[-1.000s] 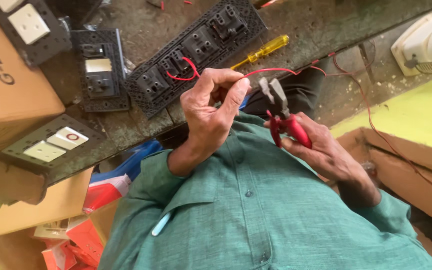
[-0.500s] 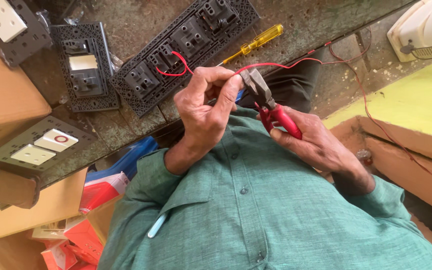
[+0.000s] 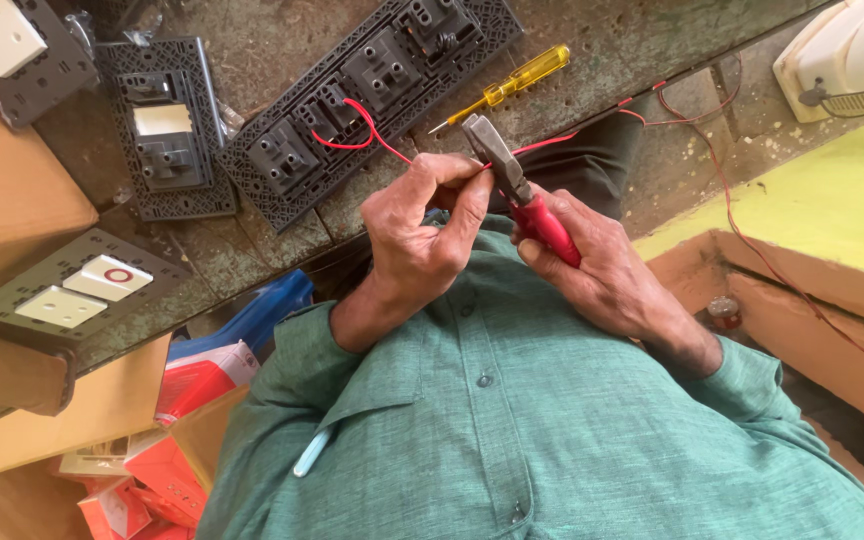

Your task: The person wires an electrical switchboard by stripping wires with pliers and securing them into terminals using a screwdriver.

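My left hand (image 3: 422, 230) pinches a thin red wire (image 3: 392, 148) between thumb and fingers, just over my green shirt. My right hand (image 3: 607, 275) grips red-handled pliers (image 3: 517, 190); their grey jaws sit against the same wire beside my left fingertips. The wire runs left to a long black socket plate (image 3: 372, 85) lying face down on the worn bench, where it loops between two modules. To the right it trails off over the bench edge.
A yellow-handled screwdriver (image 3: 512, 85) lies beside the socket plate. A smaller black plate (image 3: 167, 130), a grey plate with white switches (image 3: 67, 285) and a cardboard box (image 3: 7, 190) sit left. Orange boxes (image 3: 142, 480) are stacked bottom left. A white appliance (image 3: 852, 55) stands top right.
Both hands have come closer together. The pliers have swung up so their jaws meet the wire at my left fingertips. The view has shifted slightly.
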